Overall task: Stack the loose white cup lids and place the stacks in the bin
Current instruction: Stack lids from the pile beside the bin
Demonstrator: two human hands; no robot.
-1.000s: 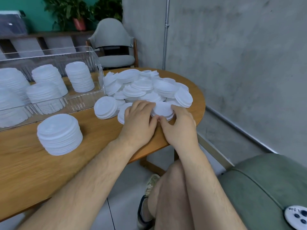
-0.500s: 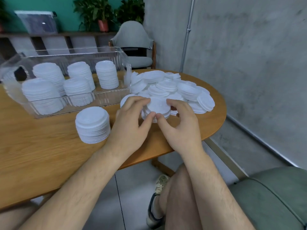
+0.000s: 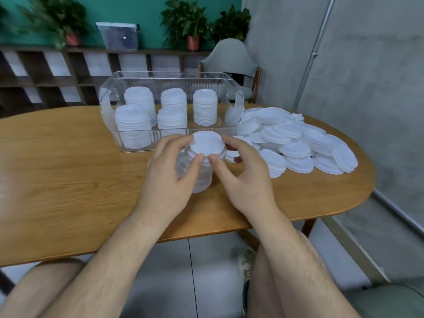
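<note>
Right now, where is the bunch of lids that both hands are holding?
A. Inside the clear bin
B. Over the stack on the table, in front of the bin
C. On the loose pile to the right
B: the left hand and right hand pinch the bunch of lids directly over the stack on the table, outside the near wall of the clear bin and left of the loose pile.

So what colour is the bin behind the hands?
The bin is clear, ribbed plastic, seen best in the head view.
</note>
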